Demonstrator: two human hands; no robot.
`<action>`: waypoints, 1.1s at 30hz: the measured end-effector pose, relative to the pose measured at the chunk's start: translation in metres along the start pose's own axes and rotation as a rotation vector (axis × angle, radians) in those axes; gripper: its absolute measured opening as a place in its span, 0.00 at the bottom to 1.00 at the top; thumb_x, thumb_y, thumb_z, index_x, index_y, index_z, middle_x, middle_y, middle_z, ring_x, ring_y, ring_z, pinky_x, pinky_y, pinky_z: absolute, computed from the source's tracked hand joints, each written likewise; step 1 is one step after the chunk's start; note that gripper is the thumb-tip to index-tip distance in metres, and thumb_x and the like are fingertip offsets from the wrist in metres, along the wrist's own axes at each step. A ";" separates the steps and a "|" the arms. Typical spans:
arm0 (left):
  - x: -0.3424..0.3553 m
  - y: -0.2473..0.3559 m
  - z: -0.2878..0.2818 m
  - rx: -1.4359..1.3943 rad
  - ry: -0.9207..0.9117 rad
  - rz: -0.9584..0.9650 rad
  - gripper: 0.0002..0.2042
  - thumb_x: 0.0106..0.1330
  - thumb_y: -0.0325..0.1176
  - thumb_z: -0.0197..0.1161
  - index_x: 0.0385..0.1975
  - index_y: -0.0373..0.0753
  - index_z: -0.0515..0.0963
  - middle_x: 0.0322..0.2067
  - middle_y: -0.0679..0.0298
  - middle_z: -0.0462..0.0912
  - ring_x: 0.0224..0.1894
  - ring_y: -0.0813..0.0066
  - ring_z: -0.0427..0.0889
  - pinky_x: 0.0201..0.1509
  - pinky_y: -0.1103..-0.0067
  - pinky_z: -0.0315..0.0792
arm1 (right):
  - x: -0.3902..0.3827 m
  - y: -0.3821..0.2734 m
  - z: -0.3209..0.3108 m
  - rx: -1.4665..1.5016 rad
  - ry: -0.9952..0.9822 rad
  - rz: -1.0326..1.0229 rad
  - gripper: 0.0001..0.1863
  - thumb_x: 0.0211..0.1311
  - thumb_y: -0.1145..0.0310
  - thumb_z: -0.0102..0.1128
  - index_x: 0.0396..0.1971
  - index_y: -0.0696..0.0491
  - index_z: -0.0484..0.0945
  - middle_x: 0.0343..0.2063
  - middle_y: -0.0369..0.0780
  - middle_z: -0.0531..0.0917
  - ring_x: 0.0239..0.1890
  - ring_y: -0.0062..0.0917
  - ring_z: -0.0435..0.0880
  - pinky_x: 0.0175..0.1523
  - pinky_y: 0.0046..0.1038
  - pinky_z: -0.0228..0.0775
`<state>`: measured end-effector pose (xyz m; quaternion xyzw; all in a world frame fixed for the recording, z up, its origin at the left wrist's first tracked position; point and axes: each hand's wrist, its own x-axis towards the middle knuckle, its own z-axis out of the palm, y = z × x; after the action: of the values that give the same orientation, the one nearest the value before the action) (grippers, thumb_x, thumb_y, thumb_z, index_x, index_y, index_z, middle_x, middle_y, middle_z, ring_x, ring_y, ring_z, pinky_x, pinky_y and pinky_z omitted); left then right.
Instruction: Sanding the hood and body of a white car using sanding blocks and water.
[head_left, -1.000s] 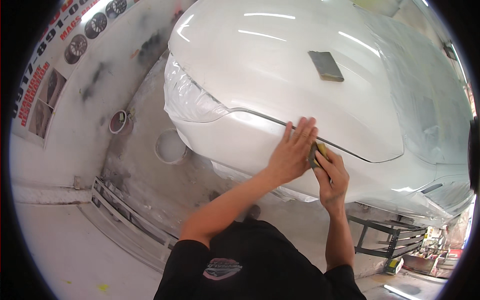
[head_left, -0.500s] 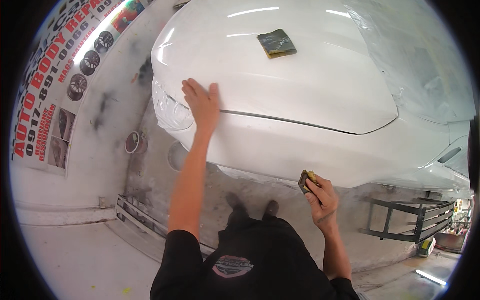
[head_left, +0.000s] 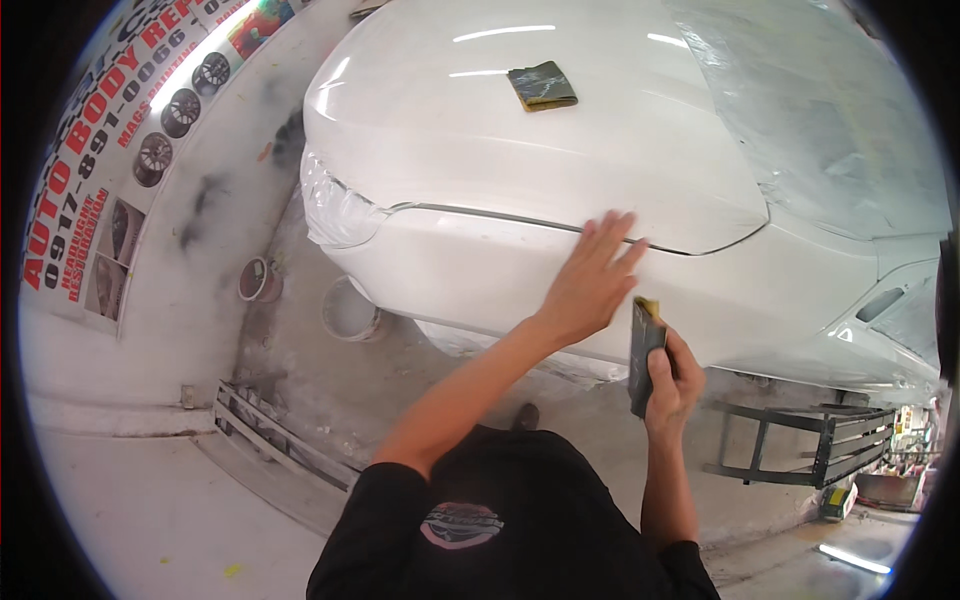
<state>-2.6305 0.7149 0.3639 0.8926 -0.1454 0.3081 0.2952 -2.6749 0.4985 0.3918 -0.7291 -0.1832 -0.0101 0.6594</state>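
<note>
The left hand point(head_left: 586, 288) is being held flat, fingers point(head_left: 600, 240) extended, its forearm point(head_left: 475, 395) being slanted rightward; the right hand point(head_left: 676, 385) is being curled, thumb point(head_left: 660, 370) bent.

Car point(head_left: 480, 165): glossy white. Held sandpaper point(head_left: 645, 370): dark grey, yellow at top. Second sandpaper point(head_left: 543, 84): dark grey, pale streaks, yellow-brown edge. Shirt point(head_left: 560, 530): black, pink-and-grey oval print point(head_left: 461, 525). Wall point(head_left: 180, 300): white, black smudges. Banner point(head_left: 100, 160): red and black lettering on white.

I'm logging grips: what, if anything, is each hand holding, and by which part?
The right hand holds a folded dark sheet by its long edge on the picture's right. The left hand is open, holding nothing.
</note>
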 end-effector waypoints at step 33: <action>-0.083 -0.277 -0.271 0.236 0.654 -0.629 0.23 0.71 0.36 0.77 0.63 0.34 0.84 0.60 0.51 0.79 0.61 0.49 0.77 0.64 0.60 0.75 | 0.272 -0.068 0.291 -1.142 -0.182 -0.970 0.24 0.71 0.60 0.72 0.64 0.49 0.85 0.66 0.51 0.80 0.71 0.54 0.74 0.71 0.55 0.68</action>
<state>-2.6975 1.1055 0.3620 0.7768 0.2692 0.4833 0.3010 -2.5062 0.8525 0.4884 -0.7930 -0.5038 -0.3323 0.0829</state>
